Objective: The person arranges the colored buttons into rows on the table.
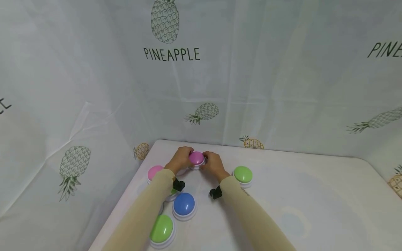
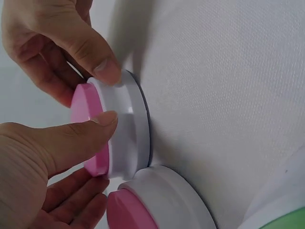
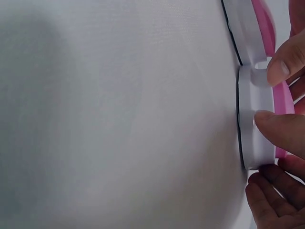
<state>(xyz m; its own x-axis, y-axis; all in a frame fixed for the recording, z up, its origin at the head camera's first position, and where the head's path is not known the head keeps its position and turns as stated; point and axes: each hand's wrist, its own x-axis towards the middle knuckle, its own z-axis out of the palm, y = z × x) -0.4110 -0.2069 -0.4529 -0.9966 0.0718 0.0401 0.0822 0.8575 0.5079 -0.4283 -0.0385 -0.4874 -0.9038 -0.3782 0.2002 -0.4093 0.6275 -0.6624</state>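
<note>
Pineapple-print cloth (image 1: 276, 80) hangs beyond my fingers (image 2: 76, 201), left hand (image 1: 181, 159) and right hand (image 1: 214, 164) gripping a pink button (image 1: 196, 158) between them.

A round push button (image 1: 196, 159) with a glossy pink plastic dome (image 2: 86, 102) over a stepped white plastic base (image 2: 126, 128) is held between the fingers (image 2: 83, 137) of the left hand (image 1: 180, 159) and those of the right hand (image 1: 215, 165). It stands upright, dome uppermost, a thin dark edge along the base's bottom. Both thumbs touch the base's side.
</note>
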